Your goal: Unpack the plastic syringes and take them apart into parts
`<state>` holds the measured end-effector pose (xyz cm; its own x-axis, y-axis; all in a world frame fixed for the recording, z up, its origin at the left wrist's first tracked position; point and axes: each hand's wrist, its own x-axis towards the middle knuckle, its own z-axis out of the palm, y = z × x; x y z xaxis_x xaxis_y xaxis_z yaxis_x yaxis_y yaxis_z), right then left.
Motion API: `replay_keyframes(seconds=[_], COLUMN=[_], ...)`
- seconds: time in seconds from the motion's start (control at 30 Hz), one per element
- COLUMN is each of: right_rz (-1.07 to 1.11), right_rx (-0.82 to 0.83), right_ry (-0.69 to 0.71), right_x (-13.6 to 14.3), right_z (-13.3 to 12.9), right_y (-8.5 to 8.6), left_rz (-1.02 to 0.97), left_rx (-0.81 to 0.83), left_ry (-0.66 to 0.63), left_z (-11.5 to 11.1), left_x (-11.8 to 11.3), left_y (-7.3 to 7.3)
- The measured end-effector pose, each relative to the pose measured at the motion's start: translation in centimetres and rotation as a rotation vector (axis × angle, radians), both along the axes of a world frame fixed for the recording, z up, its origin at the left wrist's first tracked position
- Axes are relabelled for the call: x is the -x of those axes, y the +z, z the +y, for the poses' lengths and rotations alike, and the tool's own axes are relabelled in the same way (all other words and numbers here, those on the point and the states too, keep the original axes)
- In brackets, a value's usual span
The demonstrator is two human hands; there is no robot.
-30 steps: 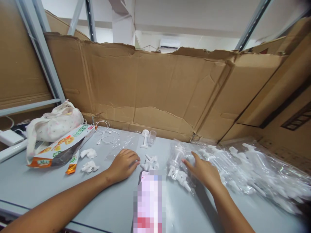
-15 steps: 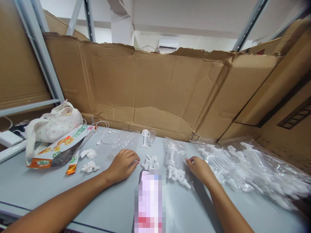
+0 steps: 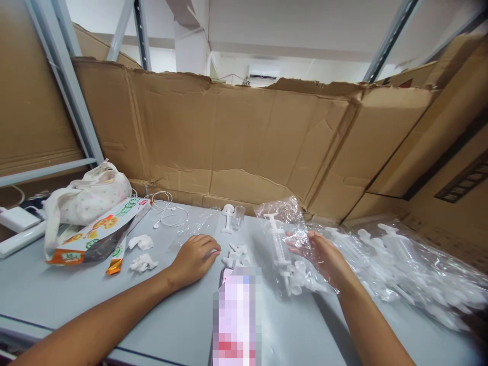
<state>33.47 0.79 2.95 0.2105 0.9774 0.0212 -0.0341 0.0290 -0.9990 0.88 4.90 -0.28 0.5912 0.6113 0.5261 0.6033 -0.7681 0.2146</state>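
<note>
My left hand [image 3: 196, 259] rests on the grey table with its fingers curled; what they hold, if anything, is hidden. My right hand [image 3: 318, 250] is at a clear plastic bag [image 3: 280, 244], its spread fingers partly behind the film. Inside this bag are a clear syringe-like tube with a white plunger and several small white parts. Between my hands lie loose white pieces [image 3: 236, 255], with a white plunger [image 3: 227, 218] and a clear cylinder [image 3: 239, 217] behind them. A phone [image 3: 236, 315] with a blurred screen lies in front of the loose pieces.
More bagged white parts [image 3: 396, 264] cover the right side. At left are a cloth bag [image 3: 91, 193], a snack box [image 3: 99, 231], crumpled tissues [image 3: 143, 263] and white earphones [image 3: 163, 208]. Cardboard [image 3: 236, 132] stands along the back.
My right hand has moved to the plastic bag, and its fingers have spread. The bag's top is raised and its contents have shifted right. My left hand stays in place.
</note>
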Motion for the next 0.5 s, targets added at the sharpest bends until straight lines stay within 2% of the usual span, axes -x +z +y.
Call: replay_keyframes(seconds=[0.07, 0.13, 0.27, 0.33, 0.4, 0.5], right_rz=[0.042, 0.095, 0.223, 0.248, 0.265, 0.317], right_rx=[0.033, 0.097, 0.212, 0.251, 0.281, 0.290], right_ry=[0.043, 0.110, 0.393, 0.535, 0.641, 0.713], right_x=[0.3, 1.1, 3.8, 5.1, 6.1, 6.7], right_z=[-0.5, -1.0, -1.9, -2.2, -2.4, -2.6], right_y=[0.4, 0.7, 0.8, 0.6, 0.3, 0.0], left_rz=[-0.033, -0.066, -0.067, -0.014, 0.065, 0.105], left_rx=[-0.068, -0.206, -0.609, -0.759, -0.832, -0.826], left_ry=[0.013, 0.027, -0.008, -0.057, -0.140, -0.261], left_z=[-0.1, -0.3, -1.4, -2.1, -2.8, -3.4], left_x=[0.0, 0.0, 0.1, 0.0, -0.1, -0.3], left_y=[0.0, 0.1, 1.1, 1.7, 2.3, 2.7])
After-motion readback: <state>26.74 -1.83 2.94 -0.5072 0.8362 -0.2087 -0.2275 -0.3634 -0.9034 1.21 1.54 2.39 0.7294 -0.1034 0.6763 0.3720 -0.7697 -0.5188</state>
